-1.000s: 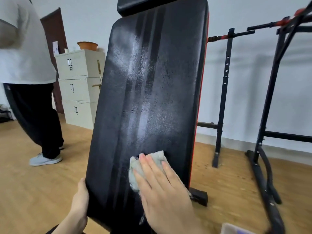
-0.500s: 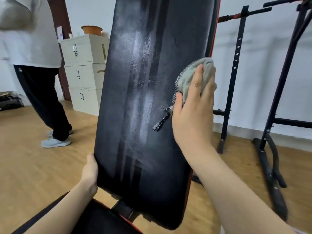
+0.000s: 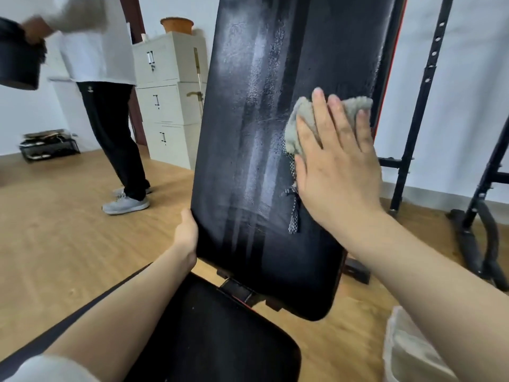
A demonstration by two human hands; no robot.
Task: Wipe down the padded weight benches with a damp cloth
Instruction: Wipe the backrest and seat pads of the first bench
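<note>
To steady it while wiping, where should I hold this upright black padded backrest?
Take the black padded backrest by its lower left edge, from the left. It is a tall flat slab standing steeply with a side edge to wrap, and the grey cloth lies on its right half.

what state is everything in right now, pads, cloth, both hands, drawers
backrest pad, raised steeply, surface streaked light and dark
seat pad, low, nearly flat, evenly dark
cloth, bunched, pressed against the backrest pad
right hand, fingers straight, pressing the cloth
left hand, holds the backrest pad's left edge, fingers hidden behind it
cabinet drawers, all closed
</note>
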